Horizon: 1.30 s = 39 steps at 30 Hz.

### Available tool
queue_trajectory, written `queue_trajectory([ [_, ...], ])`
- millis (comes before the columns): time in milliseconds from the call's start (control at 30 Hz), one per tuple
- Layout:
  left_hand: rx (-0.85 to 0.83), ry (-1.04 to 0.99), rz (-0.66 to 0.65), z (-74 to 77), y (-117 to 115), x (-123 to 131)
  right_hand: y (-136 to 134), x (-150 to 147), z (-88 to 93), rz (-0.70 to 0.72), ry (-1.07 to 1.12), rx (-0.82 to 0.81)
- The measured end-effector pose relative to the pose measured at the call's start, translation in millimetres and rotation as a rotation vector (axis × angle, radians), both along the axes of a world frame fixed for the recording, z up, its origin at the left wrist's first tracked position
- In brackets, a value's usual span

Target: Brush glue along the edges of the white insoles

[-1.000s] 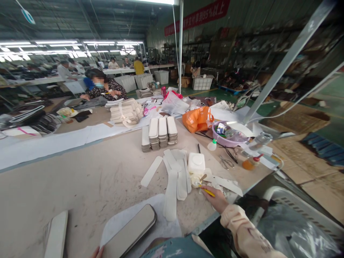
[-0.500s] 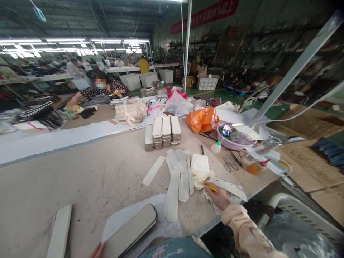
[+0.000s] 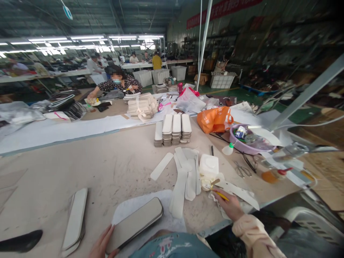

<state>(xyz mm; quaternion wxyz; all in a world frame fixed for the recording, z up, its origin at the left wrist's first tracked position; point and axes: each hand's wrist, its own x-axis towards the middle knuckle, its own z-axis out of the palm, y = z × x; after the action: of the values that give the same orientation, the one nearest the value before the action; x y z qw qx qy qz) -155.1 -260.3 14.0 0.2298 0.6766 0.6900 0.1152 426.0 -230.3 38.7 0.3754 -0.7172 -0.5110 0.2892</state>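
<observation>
At the near edge, my left hand (image 3: 103,242) grips the left end of a stack of long beige panels (image 3: 137,222) with rounded corners. The stack lies on a white sheet (image 3: 126,208). My right hand (image 3: 229,206) is closed on a slim yellow-handled tool (image 3: 222,195), whose working end reaches an opening smeared with pale paste (image 3: 206,183). That opening sits at the front of a white plastic container (image 3: 209,164); a brown flat tip (image 3: 215,181) shows beside it. Left of the container, loose white strips (image 3: 178,191) overlap in a pile.
Neat stacks of panels (image 3: 176,125) stand farther back. Another small stack (image 3: 75,218) lies at left, near a black object (image 3: 23,242). To the right are scissors (image 3: 243,170), an orange bottle (image 3: 275,174), a purple basin (image 3: 251,147) and an orange bag (image 3: 213,120). A co-worker (image 3: 118,84) leans over the table.
The view has turned left, so things sit farther right. More of my left hand shows at the panel stack. My right hand stays by the container with the yellow-handled tool.
</observation>
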Motion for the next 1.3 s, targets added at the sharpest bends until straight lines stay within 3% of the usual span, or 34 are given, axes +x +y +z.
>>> queue_trajectory([
  [100,0.021,0.010,-0.025,-2.8,-1.3,-4.7,-4.7,2.3,10.6,-0.231,0.291,-0.035],
  [200,0.047,-0.022,-0.058,-11.9,-3.4,-13.8,-13.1,0.4,26.8,-0.464,0.646,0.055],
  [300,0.072,-0.072,-0.066,-20.7,-4.6,-21.7,-22.6,-15.9,46.7,-0.521,0.926,0.132],
  [400,0.052,-0.115,-0.057,-18.4,-7.1,-22.5,-27.9,-52.1,64.2,-0.457,1.089,0.093],
  [533,0.024,-0.203,-0.053,-1.3,-11.3,-14.7,-22.4,-122.9,75.7,-0.365,1.147,-0.036],
  [767,0.046,-0.363,-0.091,3.8,-11.9,-12.7,2.5,-265.2,67.6,0.086,0.970,-0.314],
  [900,0.065,-0.424,-0.109,2.7,-12.3,-15.7,14.1,-327.0,59.1,0.310,0.813,-0.460],
  [1067,0.073,-0.449,-0.113,1.4,-10.6,-17.9,20.3,-372.5,50.7,0.443,0.721,-0.494],
  [1300,0.115,-0.457,-0.145,-3.9,-12.4,-19.4,17.8,-398.0,29.4,0.532,0.632,-0.499],
])
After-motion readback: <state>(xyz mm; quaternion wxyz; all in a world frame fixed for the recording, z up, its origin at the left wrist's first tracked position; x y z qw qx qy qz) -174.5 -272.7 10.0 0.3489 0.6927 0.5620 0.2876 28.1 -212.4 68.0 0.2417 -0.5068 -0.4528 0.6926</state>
